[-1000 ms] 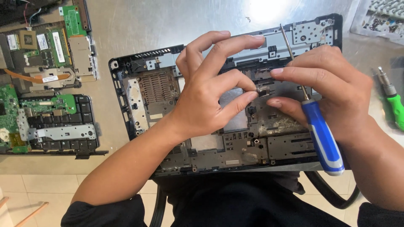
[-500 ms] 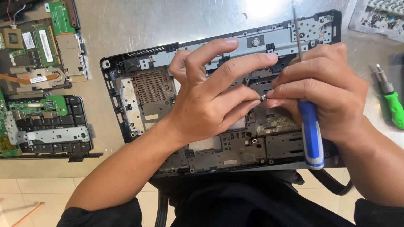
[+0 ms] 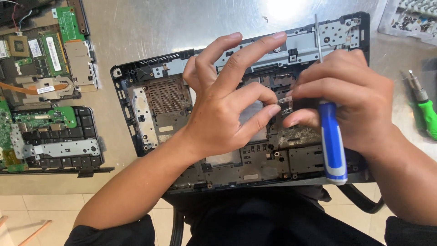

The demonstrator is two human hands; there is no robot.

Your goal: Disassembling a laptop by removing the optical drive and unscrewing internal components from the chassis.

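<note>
Head view, looking straight down: the left hand [image 3: 223,109] lies over the middle of an opened black laptop base [image 3: 154,105], fingers spread and curled, its ring and little fingertips meeting the right hand's fingertips at a small silvery metal piece [image 3: 285,100] inside the shell. Which fingers actually pinch that piece is hard to tell, as they crowd over it. The index and middle fingers of the left hand stretch up toward the grey metal strip along the far edge of the base. The right hand [image 3: 346,105] is closed loosely round a screwdriver with a blue and white handle [image 3: 332,146]; the handle hangs down out of the palm toward the person, and the thin shaft stands up above the knuckles, past the far edge of the base.

The laptop base rests on a brushed metal table [image 3: 182,27], its near edge overhanging the table's front above the person's dark lap. Its left part shows a ribbed vent grille and a pale metal bracket. To the left, well apart, lie a green circuit board with a copper heat pipe [image 3: 41,68] and, nearer the person, a black keyboard part with a metal plate [image 3: 54,141]. At the right edge lies a green-handled screwdriver [image 3: 425,111], and a clear tray of small parts [image 3: 409,18] sits in the far right corner.
</note>
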